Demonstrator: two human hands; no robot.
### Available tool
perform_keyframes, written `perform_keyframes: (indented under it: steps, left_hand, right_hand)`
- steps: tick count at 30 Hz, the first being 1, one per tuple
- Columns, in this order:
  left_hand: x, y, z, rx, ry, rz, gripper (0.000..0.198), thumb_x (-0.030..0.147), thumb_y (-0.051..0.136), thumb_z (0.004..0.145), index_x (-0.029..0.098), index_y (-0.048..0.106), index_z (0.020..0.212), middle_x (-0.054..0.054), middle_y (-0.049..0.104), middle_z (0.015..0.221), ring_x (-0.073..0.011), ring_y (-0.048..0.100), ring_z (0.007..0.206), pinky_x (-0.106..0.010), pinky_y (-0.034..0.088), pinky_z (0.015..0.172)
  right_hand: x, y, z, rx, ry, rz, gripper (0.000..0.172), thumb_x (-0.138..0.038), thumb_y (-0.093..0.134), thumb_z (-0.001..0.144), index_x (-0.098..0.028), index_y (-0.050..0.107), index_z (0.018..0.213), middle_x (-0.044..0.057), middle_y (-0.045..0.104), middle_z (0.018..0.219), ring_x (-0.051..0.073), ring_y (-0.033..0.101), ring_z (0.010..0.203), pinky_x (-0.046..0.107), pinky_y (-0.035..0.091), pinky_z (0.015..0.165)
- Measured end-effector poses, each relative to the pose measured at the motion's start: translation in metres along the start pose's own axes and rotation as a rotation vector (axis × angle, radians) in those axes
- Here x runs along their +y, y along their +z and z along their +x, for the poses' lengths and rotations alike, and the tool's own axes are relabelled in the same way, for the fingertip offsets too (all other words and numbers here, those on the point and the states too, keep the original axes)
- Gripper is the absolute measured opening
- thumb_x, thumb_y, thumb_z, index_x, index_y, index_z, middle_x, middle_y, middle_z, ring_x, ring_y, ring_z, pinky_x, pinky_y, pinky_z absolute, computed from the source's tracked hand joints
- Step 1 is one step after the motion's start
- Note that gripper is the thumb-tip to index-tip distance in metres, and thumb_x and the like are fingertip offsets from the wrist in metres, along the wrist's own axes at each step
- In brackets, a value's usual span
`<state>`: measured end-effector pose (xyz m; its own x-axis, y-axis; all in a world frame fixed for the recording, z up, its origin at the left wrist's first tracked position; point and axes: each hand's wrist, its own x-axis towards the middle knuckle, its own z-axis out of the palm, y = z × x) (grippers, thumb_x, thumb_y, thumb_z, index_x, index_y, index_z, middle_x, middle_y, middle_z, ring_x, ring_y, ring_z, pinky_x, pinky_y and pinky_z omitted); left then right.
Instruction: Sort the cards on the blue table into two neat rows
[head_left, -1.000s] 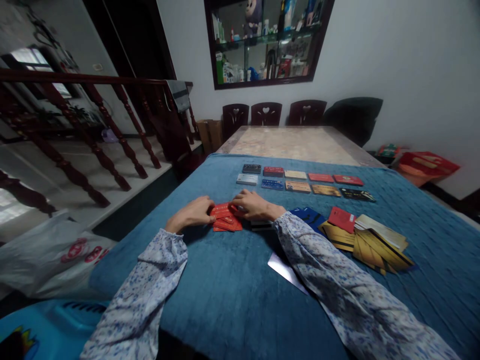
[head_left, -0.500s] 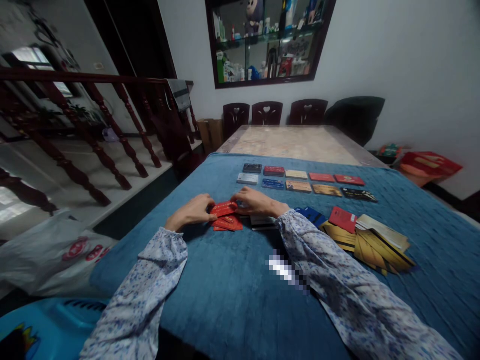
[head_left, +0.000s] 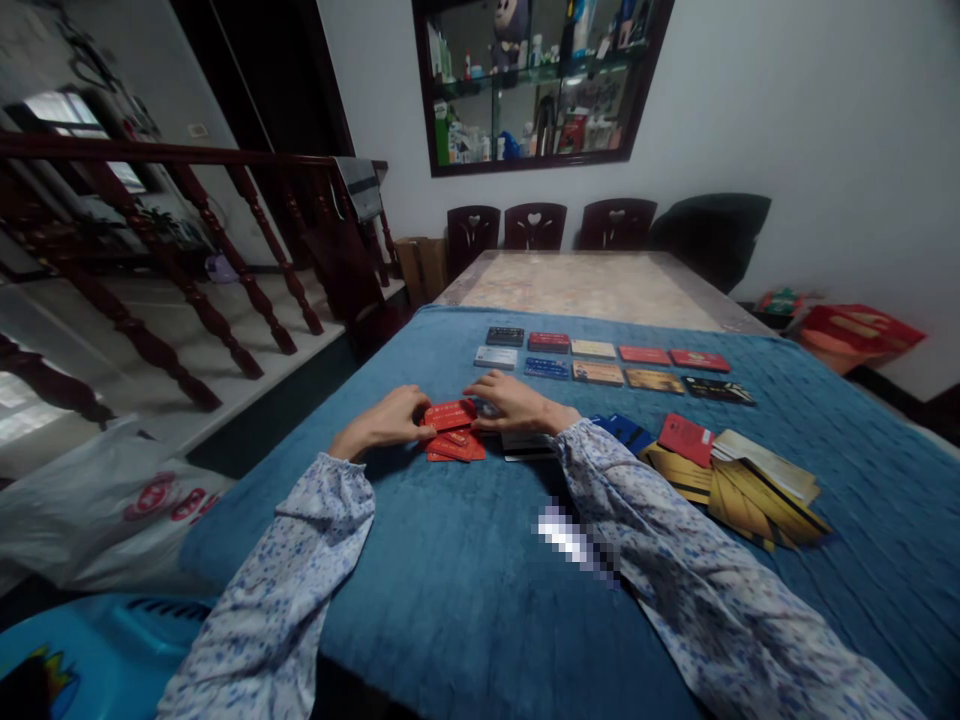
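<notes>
Just left of the middle of the blue cloth, my left hand point(head_left: 386, 418) grips the left end of a small stack of red cards point(head_left: 451, 414). My right hand point(head_left: 516, 406) is at the stack's right end, its thumb at the near corner and its fingers curved over the far edge. Below the stack, more red cards point(head_left: 456, 447) lie fanned on the cloth. White cards with a dark stripe point(head_left: 527, 449) show partly under my right hand and wrist. Blue cards point(head_left: 624, 433) lie beyond my right forearm.
Two rows of card piles, among them a black pile point(head_left: 720, 390) and a light pile point(head_left: 496, 358), lie farther back on the blue cloth point(head_left: 450, 580). Spread gold cards point(head_left: 750, 500) and a red card point(head_left: 685, 439) lie at right. A blue plastic stool point(head_left: 112, 650) stands at lower left.
The top red card now sits flatter and straighter between my hands. My right fingers have lifted and spread slightly, so more of its right end shows.
</notes>
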<state>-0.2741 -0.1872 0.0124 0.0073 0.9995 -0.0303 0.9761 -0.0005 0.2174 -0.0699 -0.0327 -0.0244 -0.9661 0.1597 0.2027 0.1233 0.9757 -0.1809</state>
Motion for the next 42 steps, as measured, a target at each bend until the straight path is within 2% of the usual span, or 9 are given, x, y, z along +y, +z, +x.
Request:
perform_keyframes:
  steps: [3,6,18,27,35,42]
  left_hand:
    - [0.002,-0.002,-0.001,-0.001,0.003,0.009,0.033,0.041,0.065,0.078,0.015,0.075,0.096,-0.010,0.068,0.098,-0.0230,0.060,0.089,-0.034,0.048,0.083]
    - [0.002,-0.002,-0.001,-0.002,0.006,0.003,0.036,0.040,0.066,0.078,0.015,0.073,0.103,-0.010,0.068,0.102,-0.0230,0.061,0.091,-0.033,0.048,0.085]
    - [-0.003,0.003,0.001,0.040,0.039,-0.041,0.038,0.042,0.066,0.078,0.015,0.071,0.104,-0.010,0.068,0.103,-0.0237,0.062,0.093,-0.035,0.050,0.089]
    - [-0.007,0.004,0.002,0.002,0.026,-0.041,0.036,0.045,0.066,0.079,0.016,0.071,0.100,-0.007,0.068,0.096,-0.0214,0.061,0.087,-0.032,0.048,0.082]
    - [-0.014,0.008,0.006,0.039,0.039,-0.030,0.040,0.047,0.066,0.077,0.017,0.070,0.102,-0.008,0.067,0.098,-0.0232,0.061,0.090,-0.035,0.049,0.088]
    - [-0.014,0.009,0.009,0.047,0.087,-0.059,0.039,0.047,0.065,0.078,0.017,0.070,0.102,-0.008,0.068,0.098,-0.0233,0.061,0.089,-0.035,0.048,0.084]
  right_hand:
    - [-0.002,-0.002,-0.003,-0.030,0.079,-0.043,0.067,-0.058,0.071,0.089,-0.015,0.062,0.139,0.019,0.063,0.134,0.033,0.051,0.121,0.042,0.046,0.092]
    - [-0.006,-0.007,-0.004,-0.081,0.130,-0.076,0.065,-0.063,0.066,0.091,-0.017,0.064,0.137,0.018,0.064,0.131,0.033,0.049,0.121,0.040,0.045,0.090]
    - [-0.012,-0.012,-0.003,-0.155,0.185,-0.123,0.051,-0.055,0.065,0.094,-0.019,0.067,0.131,0.017,0.066,0.129,0.034,0.048,0.120,0.039,0.042,0.087]
    - [-0.009,-0.010,-0.005,-0.151,0.163,-0.113,0.044,-0.051,0.066,0.093,-0.021,0.068,0.126,0.015,0.067,0.127,0.033,0.049,0.119,0.038,0.039,0.086]
    - [-0.006,-0.008,-0.005,-0.139,0.169,-0.101,0.047,-0.055,0.066,0.093,-0.021,0.069,0.124,0.014,0.068,0.125,0.031,0.052,0.117,0.035,0.038,0.083]
    - [-0.012,-0.022,-0.008,-0.147,0.185,-0.082,0.050,-0.058,0.068,0.089,-0.020,0.071,0.120,0.014,0.069,0.124,0.031,0.052,0.117,0.036,0.039,0.084]
